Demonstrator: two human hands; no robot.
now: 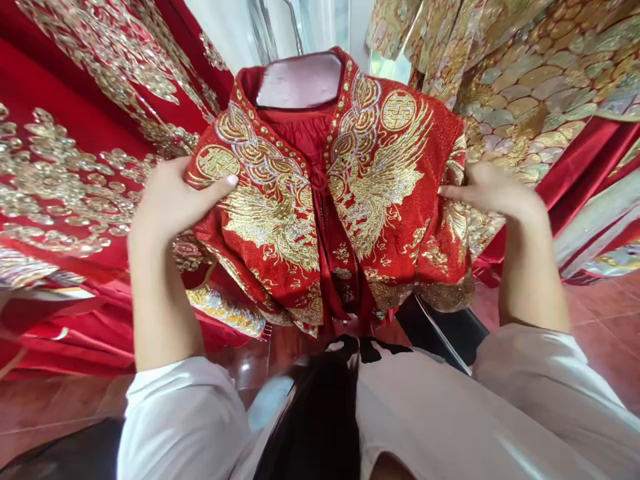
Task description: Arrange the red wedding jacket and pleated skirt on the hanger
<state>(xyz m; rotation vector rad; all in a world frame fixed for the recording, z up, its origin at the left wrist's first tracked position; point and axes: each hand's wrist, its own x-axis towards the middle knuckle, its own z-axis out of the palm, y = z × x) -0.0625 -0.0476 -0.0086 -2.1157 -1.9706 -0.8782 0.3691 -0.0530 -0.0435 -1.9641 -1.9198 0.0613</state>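
In the head view a red jacket (390, 220) with gold phoenix-like embroidery, a stand collar and a knotted front cord hangs before me. A pale pinkish shape (301, 81) shows inside its collar; what it is I cannot tell. My left hand (173, 197) grips the jacket's left shoulder side, thumb lying on the front and the other fingers hidden behind the cloth. On the opposite side my right hand (500, 192) holds the sleeve area, its thumb pressed on the red fabric and its fingers mostly out of sight.
Red garments with gold sequins (65, 173) hang close on the left. A gold scale-patterned garment (540, 87) hangs at the upper right, beside more red cloth. Below lies a reddish tiled floor (605, 320), with a black object (445, 330) near my right side.
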